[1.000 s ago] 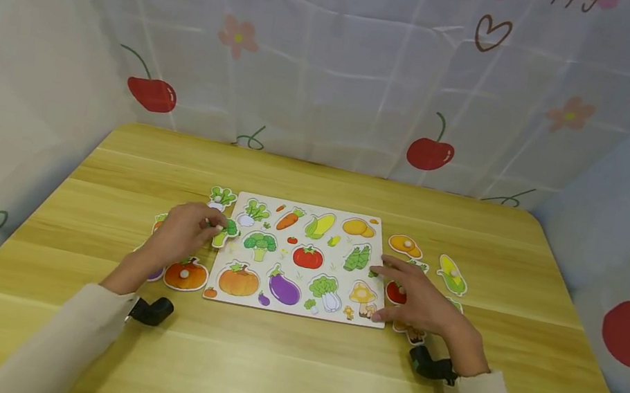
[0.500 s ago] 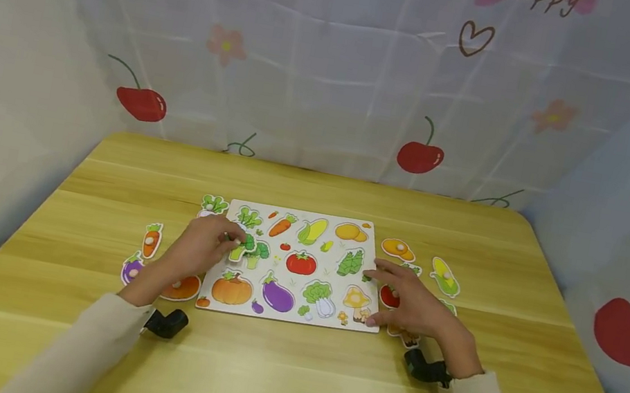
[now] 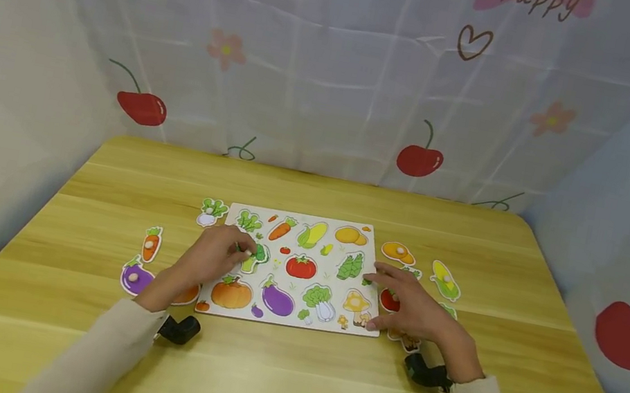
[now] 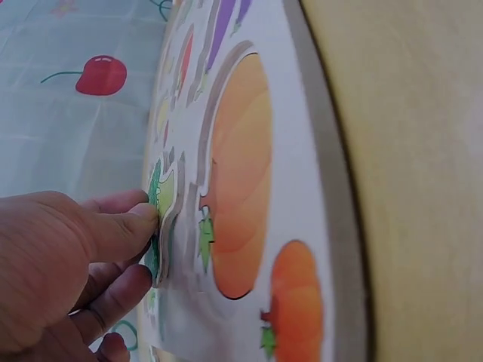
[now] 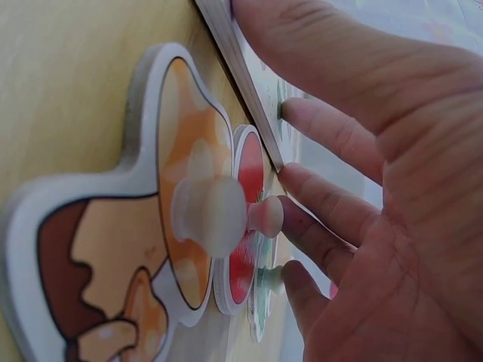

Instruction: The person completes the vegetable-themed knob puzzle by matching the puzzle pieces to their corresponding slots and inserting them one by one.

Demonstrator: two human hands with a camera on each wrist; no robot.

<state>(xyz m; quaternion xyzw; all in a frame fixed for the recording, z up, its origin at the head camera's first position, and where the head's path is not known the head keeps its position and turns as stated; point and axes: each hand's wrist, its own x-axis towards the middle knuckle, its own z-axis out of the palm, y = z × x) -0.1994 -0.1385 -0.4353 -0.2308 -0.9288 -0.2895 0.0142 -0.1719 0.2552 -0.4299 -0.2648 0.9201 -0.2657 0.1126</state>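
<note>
My left hand (image 3: pixel 216 255) pinches a broccoli puzzle piece (image 4: pixel 167 200) between thumb and fingers. It holds the piece over the broccoli picture on the left of the vegetable puzzle board (image 3: pixel 293 286), and the fingers partly hide it. In the left wrist view, the piece stands close over the board, above the printed pumpkin (image 4: pixel 241 173). My right hand (image 3: pixel 418 306) rests at the board's right edge, its thumb and fingers spread and straight. Below that palm, in the right wrist view, lie a knobbed mushroom piece (image 5: pixel 192 136) and a tomato piece (image 5: pixel 245 170).
Left of the board lie radish (image 3: pixel 214 208), carrot (image 3: pixel 152 245), eggplant (image 3: pixel 135 281) and pumpkin (image 3: pixel 187 296) pieces. On the right are potato (image 3: pixel 398 252) and corn (image 3: pixel 445 281) pieces. A printed curtain (image 3: pixel 334 87) hangs behind the wooden table (image 3: pixel 281 387).
My left hand has carried the broccoli piece rightward from the board's left edge onto the broccoli picture. My right hand stays at the board's right edge. The head view has shifted slightly.
</note>
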